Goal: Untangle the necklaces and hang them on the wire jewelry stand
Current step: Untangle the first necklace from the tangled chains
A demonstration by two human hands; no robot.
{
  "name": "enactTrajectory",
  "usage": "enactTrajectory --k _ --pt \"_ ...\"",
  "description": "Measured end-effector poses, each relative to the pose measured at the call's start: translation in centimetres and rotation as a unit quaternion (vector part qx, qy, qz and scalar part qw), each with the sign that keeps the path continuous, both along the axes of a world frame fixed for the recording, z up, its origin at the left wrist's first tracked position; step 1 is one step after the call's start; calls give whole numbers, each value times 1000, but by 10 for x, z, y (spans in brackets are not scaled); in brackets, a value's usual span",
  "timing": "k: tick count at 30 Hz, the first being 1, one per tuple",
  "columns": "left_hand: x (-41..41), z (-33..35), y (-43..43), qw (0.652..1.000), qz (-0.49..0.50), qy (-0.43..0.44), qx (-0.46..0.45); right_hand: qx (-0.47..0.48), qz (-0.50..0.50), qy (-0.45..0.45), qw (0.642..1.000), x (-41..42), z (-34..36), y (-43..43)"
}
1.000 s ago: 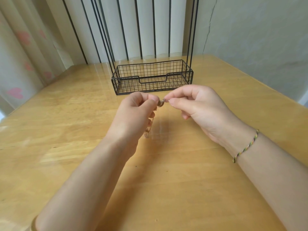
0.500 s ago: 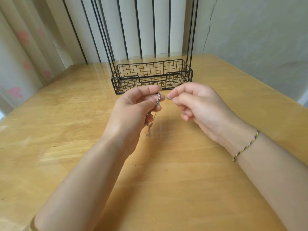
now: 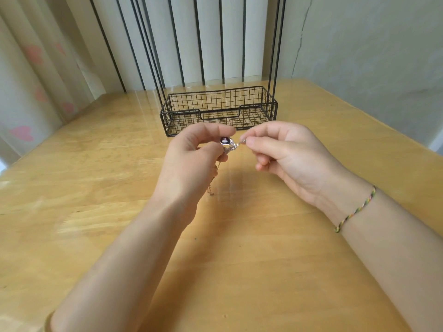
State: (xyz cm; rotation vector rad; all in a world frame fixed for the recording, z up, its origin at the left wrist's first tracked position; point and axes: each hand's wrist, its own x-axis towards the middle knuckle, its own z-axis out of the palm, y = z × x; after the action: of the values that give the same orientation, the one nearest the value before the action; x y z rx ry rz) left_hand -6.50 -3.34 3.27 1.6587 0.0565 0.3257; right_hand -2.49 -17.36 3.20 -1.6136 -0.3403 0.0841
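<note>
Necklaces: small silver tangle held in the air between both hands, above the table and just in front of the stand. Not on the stand. Dark oval pendant with a silver rim sits at the left end of the tangle, facing the camera.

Left hand pinches the bundle: thumb under, index finger curled over the pendant, other fingers folded in. Thin chain drops from under that hand with its end free near the table; can't tell if it touches the wood.

Right hand pinches a short silver bit sticking out of the tangle, thumb against index fingertip, other fingers loosely curled. Fingertips of both hands nearly meet, with only the tangle between them. Number of necklaces in the knot: can't tell, too small.

Stand: black wire, rectangular mesh basket as base, front wall dipped in the middle, thin uprights at both ends running out of the top of the view. Sits toward the far edge of the table, behind the hands.

Table: light wood, glossy. Braided multicolour bracelet on the right wrist. Behind: vertical blinds, curtain with pink hearts on the left, plain wall with a crack on the right.
</note>
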Motion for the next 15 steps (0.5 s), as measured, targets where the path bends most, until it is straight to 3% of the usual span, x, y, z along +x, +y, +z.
enactTrajectory --k 7,15 --pt "0 -2 -2 996 2 -44 76 40 15 -30 999 -1 0 1" --pt "0 0 1 1000 -27 6 -5 8 6 -137 991 -5 4 4"
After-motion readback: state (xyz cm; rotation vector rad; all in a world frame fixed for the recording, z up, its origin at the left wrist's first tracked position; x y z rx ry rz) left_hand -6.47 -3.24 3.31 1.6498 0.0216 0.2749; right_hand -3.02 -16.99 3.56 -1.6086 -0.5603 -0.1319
